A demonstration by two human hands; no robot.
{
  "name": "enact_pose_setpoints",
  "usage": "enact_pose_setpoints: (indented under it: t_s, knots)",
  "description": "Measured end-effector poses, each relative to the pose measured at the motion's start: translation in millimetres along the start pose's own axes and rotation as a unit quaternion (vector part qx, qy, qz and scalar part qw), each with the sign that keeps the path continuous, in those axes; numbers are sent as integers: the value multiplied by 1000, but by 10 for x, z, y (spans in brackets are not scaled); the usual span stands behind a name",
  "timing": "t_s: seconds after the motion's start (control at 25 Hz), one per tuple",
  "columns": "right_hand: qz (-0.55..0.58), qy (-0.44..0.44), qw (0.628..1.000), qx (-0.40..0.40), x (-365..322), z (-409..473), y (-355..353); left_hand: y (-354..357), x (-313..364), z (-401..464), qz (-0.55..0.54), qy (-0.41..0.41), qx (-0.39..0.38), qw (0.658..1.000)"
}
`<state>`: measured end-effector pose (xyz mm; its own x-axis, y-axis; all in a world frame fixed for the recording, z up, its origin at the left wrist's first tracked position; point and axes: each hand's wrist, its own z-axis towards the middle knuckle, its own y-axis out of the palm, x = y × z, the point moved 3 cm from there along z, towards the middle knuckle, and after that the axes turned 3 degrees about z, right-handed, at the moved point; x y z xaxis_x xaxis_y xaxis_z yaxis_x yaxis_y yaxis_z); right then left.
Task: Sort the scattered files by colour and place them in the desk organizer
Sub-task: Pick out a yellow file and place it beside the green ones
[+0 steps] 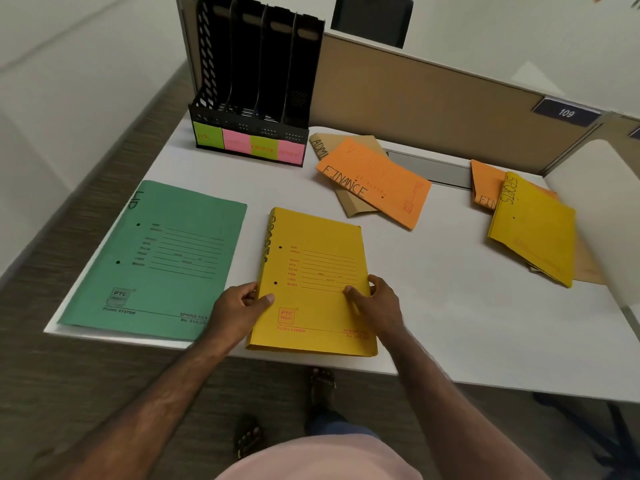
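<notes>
White desk (450,306), black organizer (256,81) slots bare, both hands' grip clamped on yellow file (311,271).

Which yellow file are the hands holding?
The yellow file at the desk's near edge, gripped by left hand and right hand. The other yellow file lies untouched, far right.
</notes>
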<state>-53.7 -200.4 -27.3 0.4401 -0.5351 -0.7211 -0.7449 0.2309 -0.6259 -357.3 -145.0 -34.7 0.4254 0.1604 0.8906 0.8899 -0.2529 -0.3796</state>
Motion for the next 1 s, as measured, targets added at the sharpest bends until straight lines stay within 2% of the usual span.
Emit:
enact_pose_setpoints:
  t_s: [0.32,0.64,1.0]
  knots:
    - [-26,22,998,-45,-41,88,174,-49,-64,33,75,22,24,997]
    - [-68,55,996,-21,-38,105,216,-60,-85,-11,86,38,14,995]
    - [-128,-7,991,-23,-97,-107,172,-44,-6,-169,117,26,54,991]
